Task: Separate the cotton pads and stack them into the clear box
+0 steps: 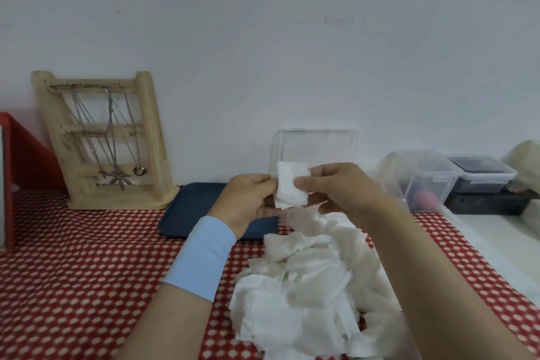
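Note:
Both hands hold a small bunch of white cotton pads [287, 188] up in front of me. My left hand [248, 199], with a light blue wristband, pinches its left edge. My right hand [336, 190] pinches its right side with thumb and fingers. Below them a large loose heap of cotton pads [309, 286] lies on the red dotted tablecloth. The clear box [317, 146] stands behind the hands against the wall, its lower part hidden by them.
A dark blue tray [187, 207] lies left of the hands. A wooden jewellery stand [102, 140] with necklaces leans at the back left, beside a red box [17, 161]. Clear lidded containers [432, 178] stand at the back right. The table's white edge [496, 242] runs along the right.

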Demonstrator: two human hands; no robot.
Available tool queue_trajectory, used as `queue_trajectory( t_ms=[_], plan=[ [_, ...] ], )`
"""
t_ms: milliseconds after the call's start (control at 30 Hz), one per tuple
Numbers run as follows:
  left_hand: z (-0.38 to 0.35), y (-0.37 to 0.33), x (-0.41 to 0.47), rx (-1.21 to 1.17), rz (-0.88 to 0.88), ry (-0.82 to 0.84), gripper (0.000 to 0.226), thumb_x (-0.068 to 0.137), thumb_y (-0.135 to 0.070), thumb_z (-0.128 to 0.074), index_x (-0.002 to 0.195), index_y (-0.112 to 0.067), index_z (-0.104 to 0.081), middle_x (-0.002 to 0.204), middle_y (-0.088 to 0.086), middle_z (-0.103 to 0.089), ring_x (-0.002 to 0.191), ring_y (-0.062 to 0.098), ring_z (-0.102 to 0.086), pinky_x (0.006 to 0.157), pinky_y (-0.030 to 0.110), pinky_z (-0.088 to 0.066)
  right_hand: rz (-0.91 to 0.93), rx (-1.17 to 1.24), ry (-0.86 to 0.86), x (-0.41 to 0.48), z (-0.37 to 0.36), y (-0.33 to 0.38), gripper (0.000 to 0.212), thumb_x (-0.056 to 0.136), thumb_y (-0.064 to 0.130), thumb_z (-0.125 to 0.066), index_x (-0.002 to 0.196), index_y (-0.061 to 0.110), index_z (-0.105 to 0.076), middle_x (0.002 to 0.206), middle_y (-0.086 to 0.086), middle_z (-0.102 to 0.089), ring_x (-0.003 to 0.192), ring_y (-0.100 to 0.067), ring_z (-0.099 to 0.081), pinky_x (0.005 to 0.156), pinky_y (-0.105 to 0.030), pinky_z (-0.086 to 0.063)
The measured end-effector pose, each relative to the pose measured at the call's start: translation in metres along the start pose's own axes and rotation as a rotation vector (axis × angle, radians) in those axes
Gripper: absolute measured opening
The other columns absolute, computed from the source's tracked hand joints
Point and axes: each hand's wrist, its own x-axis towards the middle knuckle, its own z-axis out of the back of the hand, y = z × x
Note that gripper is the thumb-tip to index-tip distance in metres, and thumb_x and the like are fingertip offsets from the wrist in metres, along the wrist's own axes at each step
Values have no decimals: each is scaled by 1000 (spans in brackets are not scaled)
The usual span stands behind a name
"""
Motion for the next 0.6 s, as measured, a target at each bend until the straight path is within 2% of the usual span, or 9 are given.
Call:
queue_trajectory(
  t_ms=[133,300,400,533,600],
  plan=[
    [2,0,0,-14,1,32,15,101,-12,-59,102,-6,-73,89,9,-79,76,16,-76,63,26,-60,8,-46,-57,0,1,0,21,80,14,-83,96,2,-75,81,-10,-76,61,-15,-68,52,-25,-47],
    [5,-3,-2,-7,7,98,19,102,-13,-56,104,-5,-73,92,10,-79,79,17,-76,63,26,-60,-37,-88,6,-1,3,-1,16,84,18,-81,97,11,-75,86,-5,-77,68,-14,-66,58,-26,-49],
    [7,-5,-4,-44,28,132,19,102,-12,-55,104,-3,-72,93,11,-78,79,19,-76,63,27,-61,-44,-52,-17,0,3,-2,20,81,17,-84,96,7,-75,83,-5,-75,69,-15,-66,59,-28,-52],
    [10,-4,-2,-88,24,70,18,101,-12,-58,109,-2,-70,97,12,-79,84,19,-77,66,27,-62,17,-5,-112,4,5,-3,17,79,12,-85,85,8,-69,84,-9,-76,69,-18,-71,71,-35,-61],
    [12,-3,0,-95,25,12,19,100,-12,-61,111,0,-70,97,12,-79,84,20,-77,66,28,-62,47,52,-91,3,10,0,13,82,9,-82,83,6,-69,85,-13,-77,69,-19,-72,65,-30,-60]
  ],
)
